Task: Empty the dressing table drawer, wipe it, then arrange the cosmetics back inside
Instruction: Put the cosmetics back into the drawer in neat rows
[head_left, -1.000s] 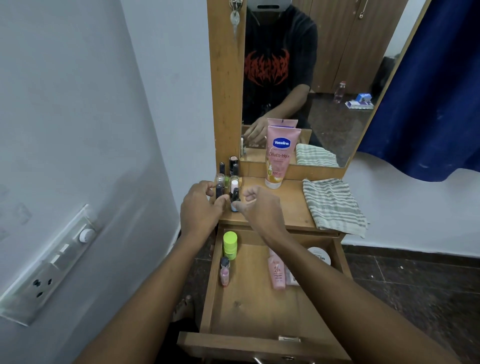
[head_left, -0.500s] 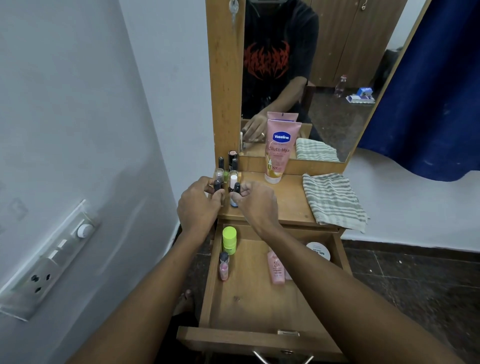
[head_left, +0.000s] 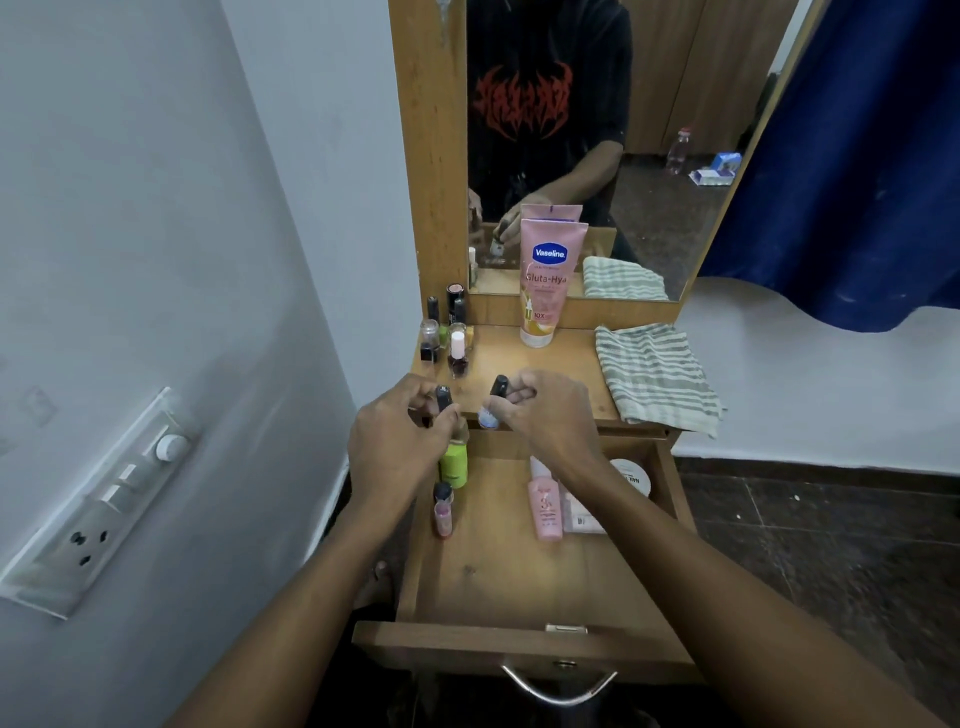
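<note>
From the head camera, both forearms reach forward and meet over the front edge of the bench (head_left: 550, 371), above the back of the open drawer (head_left: 519, 647). The left grip (head_left: 395, 441) shows the back of the hand, its fingers curled and closed round a small dark-capped bottle (head_left: 443, 399) that stands cap up. Just to its right, apart from it, the right grip (head_left: 545, 415) has its fingers curled inward and pinches a pale bottle with a black cap (head_left: 494, 401), the cap leaning toward the left grip.

Beyond the left grip, a cluster of small bottles (head_left: 451, 332) stands on the bench. A pink Vaseline tube (head_left: 545, 280) stands beyond the right grip against the mirror (head_left: 675, 104), and a striped cloth (head_left: 654, 374) lies to its right.

Below the grips, inside the drawer, are a green tube (head_left: 454, 465), a small pink bottle (head_left: 443, 514), a pink bottle on its side (head_left: 545, 512) and a white jar (head_left: 634, 475).
</note>
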